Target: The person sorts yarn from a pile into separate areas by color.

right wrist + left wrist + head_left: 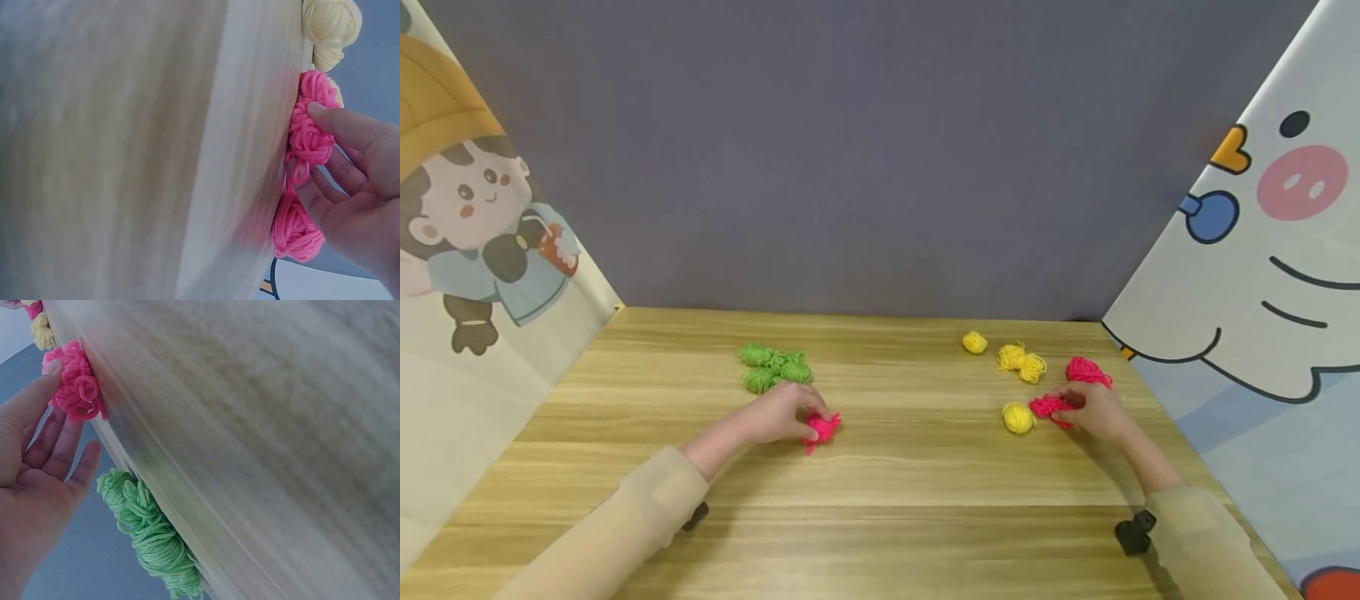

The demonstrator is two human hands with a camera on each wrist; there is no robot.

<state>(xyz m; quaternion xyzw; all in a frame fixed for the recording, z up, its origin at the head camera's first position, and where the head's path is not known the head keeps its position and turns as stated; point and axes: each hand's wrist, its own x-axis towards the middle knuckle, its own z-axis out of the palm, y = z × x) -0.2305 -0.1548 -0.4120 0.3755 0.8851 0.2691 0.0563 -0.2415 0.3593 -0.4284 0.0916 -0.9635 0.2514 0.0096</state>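
A small pink yarn ball [824,428] lies under the fingers of my left hand [781,412], which pinches it between thumb and fingers; loose loops show in the left wrist view. Just behind that hand sits a cluster of green yarn balls [775,367]. On the right, my right hand [1097,410] pinches another pink yarn ball [310,134] at the tabletop. A further pink yarn ball [1086,371] rests right behind the right hand. Beside the pinched ball, to its left, is a yellow yarn ball [1018,418].
More yellow yarn balls [1021,363] lie farther back, with a single yellow one [974,342] near the rear edge. A grey panel [865,167] rises behind the wooden table [880,542]. Printed cartoon panels [1262,275] stand at both sides.
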